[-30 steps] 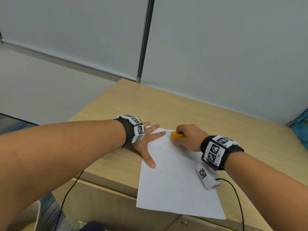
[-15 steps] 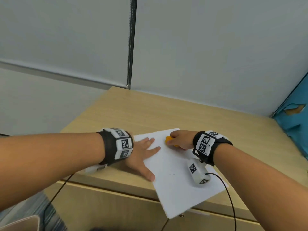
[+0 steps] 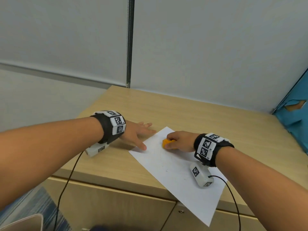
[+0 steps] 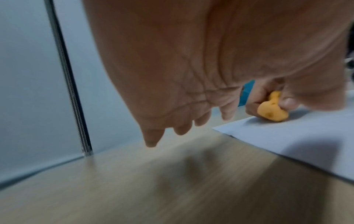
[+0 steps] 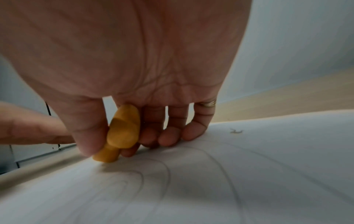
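A white sheet of paper (image 3: 180,170) with faint pencil curves lies askew on the wooden cabinet top (image 3: 183,112), its near corner hanging over the front edge. My right hand (image 3: 179,141) pinches a small orange eraser (image 3: 166,143) between thumb and fingers and holds its tip on the paper (image 5: 249,174) near the far corner; the eraser (image 5: 122,133) shows clearly in the right wrist view. My left hand (image 3: 140,132) lies flat with straight fingers on the wood, its thumb tip on the paper's left edge. The left wrist view shows the eraser (image 4: 272,110) too.
Grey partition walls (image 3: 200,47) close off the back and left of the cabinet top. A blue object (image 3: 293,117) stands at the right edge. Cables (image 3: 66,184) run from both wrist cameras over the front edge. Cabinet doors (image 3: 116,205) are below.
The paper has turned and slid so its near corner sticks out past the front edge. My left hand has moved off the sheet onto the wood, only the thumb staying on it. The eraser stays gripped.
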The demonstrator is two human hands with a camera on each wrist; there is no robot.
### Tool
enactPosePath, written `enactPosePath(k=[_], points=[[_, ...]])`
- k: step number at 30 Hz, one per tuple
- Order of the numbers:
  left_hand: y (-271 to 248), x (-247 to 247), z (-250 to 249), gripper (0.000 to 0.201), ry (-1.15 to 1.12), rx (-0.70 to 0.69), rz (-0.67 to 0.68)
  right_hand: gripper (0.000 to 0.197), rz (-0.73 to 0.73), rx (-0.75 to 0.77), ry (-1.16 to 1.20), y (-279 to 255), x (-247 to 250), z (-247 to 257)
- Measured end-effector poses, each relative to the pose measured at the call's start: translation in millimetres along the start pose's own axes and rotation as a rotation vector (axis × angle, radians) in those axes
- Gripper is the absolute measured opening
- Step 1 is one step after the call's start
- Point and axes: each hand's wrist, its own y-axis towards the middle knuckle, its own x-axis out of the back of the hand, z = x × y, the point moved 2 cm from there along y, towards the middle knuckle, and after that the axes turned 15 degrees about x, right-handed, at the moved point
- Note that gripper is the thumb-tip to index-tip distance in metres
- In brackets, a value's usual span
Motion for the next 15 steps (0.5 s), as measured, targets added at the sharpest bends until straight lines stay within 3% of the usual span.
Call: enactPosePath(k=[7, 10, 15], points=[[22, -16, -22, 0.127, 0.207, 0.019, 0.054, 0.025, -0.055, 0.130, 0.007, -13, -1, 10], [28, -16, -20, 0.131, 0.201, 0.036, 0.079, 0.022, -0.003, 0.213, -0.045, -15, -7, 29], [36, -19, -18, 0.133, 0.191, 0.048, 0.080, 0.033, 0.096, 0.349, -0.161, -6, -20, 57]])
